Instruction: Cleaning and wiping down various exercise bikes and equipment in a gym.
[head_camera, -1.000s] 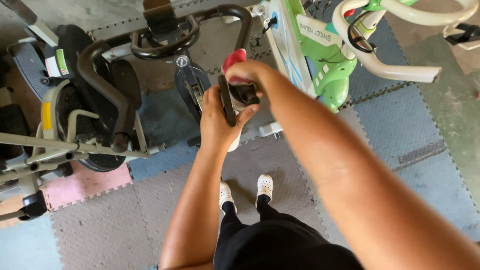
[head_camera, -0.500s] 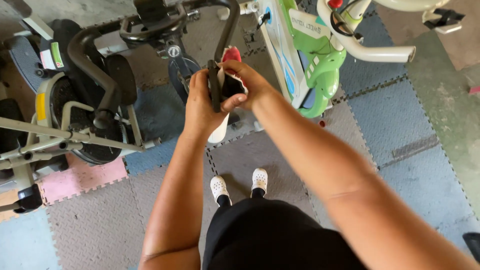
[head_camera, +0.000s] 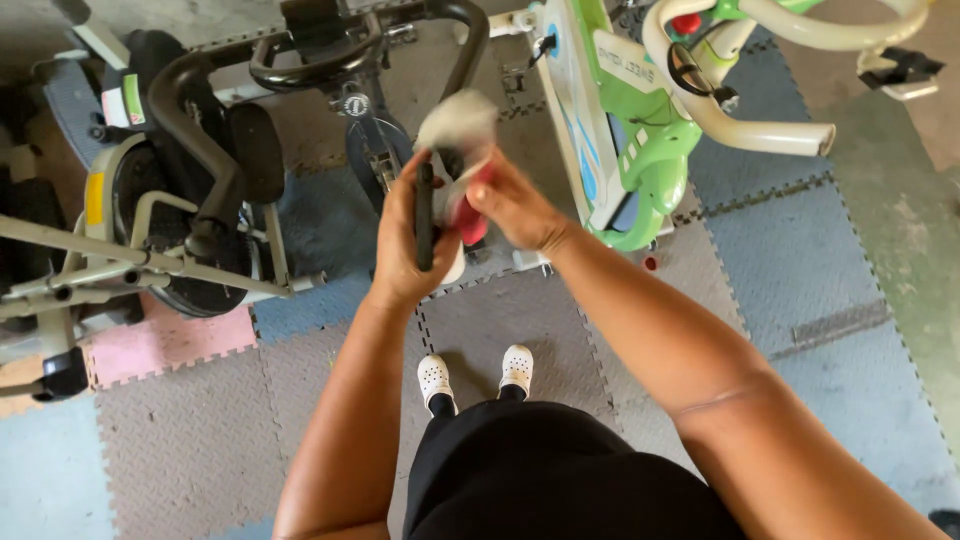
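Both hands up at chest level, working close together. Left hand (head_camera: 405, 245) wrapped around a slim black bar-shaped object (head_camera: 425, 222), fingers curled shut on it, holding it upright. Right hand (head_camera: 515, 205) just beside, fingers pinched onto a pale, whitish cloth (head_camera: 458, 125) that bunches up and blurs above both hands. Between the palms, a red piece (head_camera: 468, 222) peeking out, touching the right fingers; what it belongs to, impossible to tell. A white rounded bit (head_camera: 455, 268) showing just below the left palm, mostly hidden.

Beyond the hands, crowded. Directly behind the knuckles, a black exercise bike (head_camera: 300, 70) with curved handlebars and a dark saddle, off to the left side. Further left of the left hand, a grey metal frame (head_camera: 120, 260) with pale tubes. To the right of the right hand, a green-and-white exercise bike (head_camera: 620, 130), cream handlebar sweeping outward.

Straight down below the hands, two white shoes (head_camera: 475, 375) side by side on foam puzzle mats (head_camera: 800, 260) in grey, blue and pink. Forearms cover much of the floor, black clothing fills the bottom.
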